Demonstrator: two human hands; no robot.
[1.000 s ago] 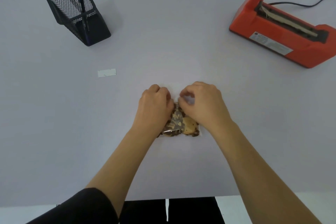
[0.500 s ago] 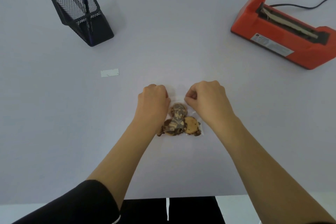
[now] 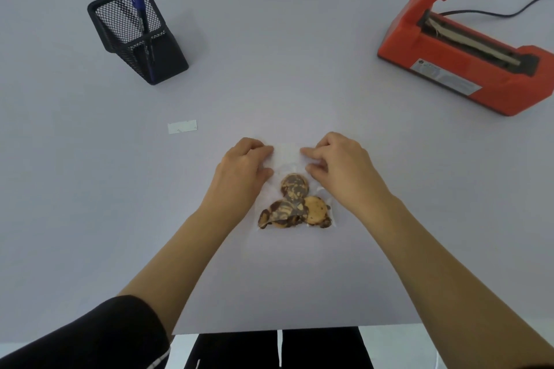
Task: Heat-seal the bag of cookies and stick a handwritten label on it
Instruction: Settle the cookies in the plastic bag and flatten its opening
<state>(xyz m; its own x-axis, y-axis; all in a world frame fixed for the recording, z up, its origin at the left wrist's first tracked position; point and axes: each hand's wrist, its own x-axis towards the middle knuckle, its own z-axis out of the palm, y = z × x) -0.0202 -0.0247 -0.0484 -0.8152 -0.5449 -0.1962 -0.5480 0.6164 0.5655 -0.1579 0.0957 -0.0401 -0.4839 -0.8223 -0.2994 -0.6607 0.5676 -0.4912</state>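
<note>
A clear plastic bag of cookies (image 3: 295, 204) lies flat on the table in front of me, with brown marbled cookies at its near end. My left hand (image 3: 242, 172) pinches the bag's far left corner. My right hand (image 3: 338, 168) pinches the far right corner, and the open end is stretched flat between them. A small white label (image 3: 182, 127) lies on the table to the left. A blue pen (image 3: 138, 6) stands in a black mesh holder (image 3: 135, 36) at the far left. The orange heat sealer (image 3: 467, 63) sits at the far right with its arm raised.
The sealer's black cable (image 3: 491, 13) runs off behind it to the right. The table's near edge (image 3: 269, 331) is just below my forearms. Bare table surface lies between the bag and the sealer.
My hands have moved apart toward the bag's far corners. The bag's top, bunched between my fingers earlier, now lies spread flat, and the cookies are uncovered.
</note>
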